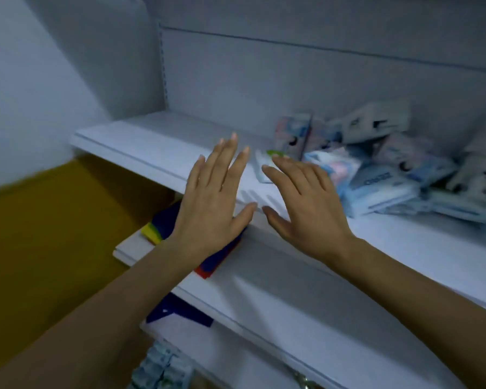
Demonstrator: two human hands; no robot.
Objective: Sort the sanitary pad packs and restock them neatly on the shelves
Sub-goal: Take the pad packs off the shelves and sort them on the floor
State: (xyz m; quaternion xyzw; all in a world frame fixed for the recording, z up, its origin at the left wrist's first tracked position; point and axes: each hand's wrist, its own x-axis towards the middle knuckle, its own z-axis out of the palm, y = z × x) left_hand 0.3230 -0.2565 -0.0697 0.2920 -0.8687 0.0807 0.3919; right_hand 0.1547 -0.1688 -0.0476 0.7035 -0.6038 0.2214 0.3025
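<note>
White upper shelf runs from its left end corner across to the right, its left half bare up to the back panel. Pad packs lie heaped on its right half, reaching from the back panel nearly to the front edge. The flat ones in front lie with their long axes roughly along that edge, while two at the back stand upright and others tilt. A small pack with a green tab lies flat just left of the heap.

The right hand hovers palm down, fingers straight and spread, holding nothing. Its fingertips are over the small pack, but contact cannot be told. The left hand, equally flat and empty, is over the front edge.

Below, a lower shelf carries a blue, red and yellow pack. Ochre floor lies to the left.
</note>
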